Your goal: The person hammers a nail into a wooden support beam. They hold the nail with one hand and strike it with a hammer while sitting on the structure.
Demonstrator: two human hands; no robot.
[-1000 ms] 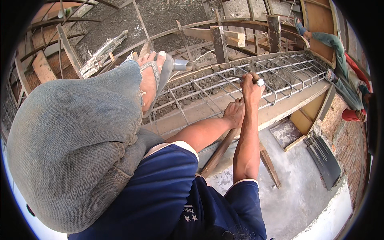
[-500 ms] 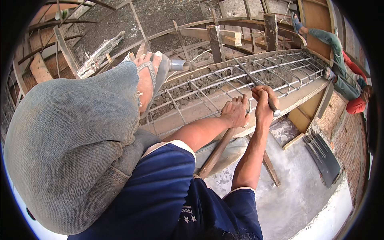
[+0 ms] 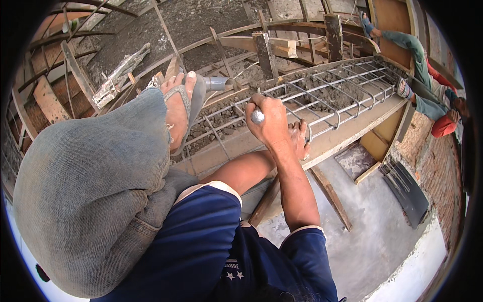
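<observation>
My right hand (image 3: 267,118) is closed round a metal rod (image 3: 257,116) with a rounded silvery end facing up. Most of the rod is hidden by the fist, over the rebar cage (image 3: 336,120). Just behind my right wrist, my left hand (image 3: 300,143) lies at the cage's near side, fingers curled over a steel bar by the board edge. My right forearm hides part of it. The cage lies along a long wooden form (image 3: 347,130), with wet, lumpy concrete (image 3: 327,93) among its bars.
My sandalled foot (image 3: 178,108) rests on the form's left part, next to a grey pipe (image 3: 217,83). Upright planks (image 3: 265,55) stand along the far side. Another person (image 3: 427,75) sits at the far right. Below are a wooden prop (image 3: 329,196) and grey floor (image 3: 362,241).
My right hand has swung left with the rod, and the rod is now tipped with its rounded end toward me. My left hand stays at about the same spot on the cage.
</observation>
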